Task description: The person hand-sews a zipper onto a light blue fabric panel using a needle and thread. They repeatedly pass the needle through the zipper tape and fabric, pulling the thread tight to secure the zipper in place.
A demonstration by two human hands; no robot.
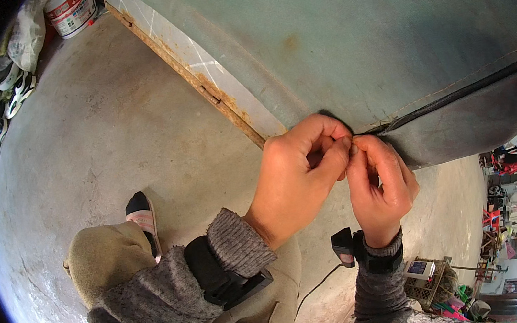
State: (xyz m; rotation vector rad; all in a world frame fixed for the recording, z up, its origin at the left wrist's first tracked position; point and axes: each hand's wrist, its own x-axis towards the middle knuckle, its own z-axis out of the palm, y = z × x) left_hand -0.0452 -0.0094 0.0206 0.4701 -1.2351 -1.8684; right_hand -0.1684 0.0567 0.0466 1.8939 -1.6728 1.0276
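Observation:
At the near corner of a grey-green cover (321, 42) with stitched seams, my two hands meet fingertip to fingertip. My left hand (293, 176) is closed in a pinch, thumb against forefinger, right at the end of the seam. Beside it my right hand (382, 181) pinches at the same spot, its other fingers curled. Whatever lies between the fingertips is too small and hidden to name. From the cover's edge a dark grey flap (462, 118) hangs down, and black piping (459, 94) runs along the join toward my fingers.
A pale board with a worn, rusty-brown edge (196, 81) shows under the cover's left side. Far left stand a white-and-red bucket (72, 13) and several shoes (19, 91). A crate (433, 285) with odds and ends sits at lower right. My slippered foot (142, 219) rests on the concrete floor.

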